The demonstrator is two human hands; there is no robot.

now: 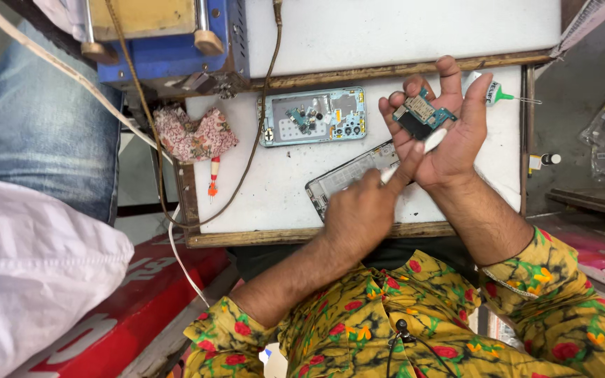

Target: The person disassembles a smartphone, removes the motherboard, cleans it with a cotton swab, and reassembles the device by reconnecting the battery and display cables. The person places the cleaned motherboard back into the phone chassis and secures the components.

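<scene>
My right hand [449, 136] is turned palm up over the white work mat [274, 189] and holds a small teal and black circuit board [420, 115] in its fingers. My left hand [358, 210] grips a slim white tool [414, 150], whose tip rests against the right palm just below the board. Partly hidden under my left hand lies an opened phone frame [341, 178]. To the left, a second teal phone body [313, 115] lies flat on the mat with several small screws and parts on it.
A floral cloth [190, 133] and a red-tipped screwdriver [213, 178] lie at the mat's left edge. A green-handled driver [502, 92] sits at the right. A blue machine [169, 42] and a brown cable [260, 105] stand behind. Another person's jeans-clad leg [43, 119] is on the left.
</scene>
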